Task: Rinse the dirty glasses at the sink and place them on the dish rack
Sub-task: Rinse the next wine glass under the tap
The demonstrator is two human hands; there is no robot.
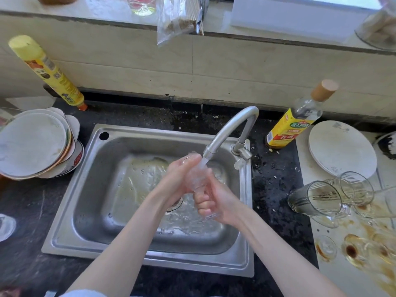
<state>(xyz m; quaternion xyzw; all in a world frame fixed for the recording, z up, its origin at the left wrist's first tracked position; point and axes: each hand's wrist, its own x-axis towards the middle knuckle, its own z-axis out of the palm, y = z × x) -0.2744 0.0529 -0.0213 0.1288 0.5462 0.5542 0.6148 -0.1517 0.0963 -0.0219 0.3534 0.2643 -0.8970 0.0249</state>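
A clear glass is held over the steel sink under water running from the faucet. My right hand grips the glass's lower part, fingers curled round it. My left hand wraps the upper part near the rim. Several dirty glasses with brown stains lie tipped on the counter at the right, with more stained glassware nearer me. No dish rack is visible.
A stack of dirty plates sits left of the sink. A yellow can leans at back left, a bottle stands right of the faucet, and a white plate lies beyond it. A glass is at the left edge.
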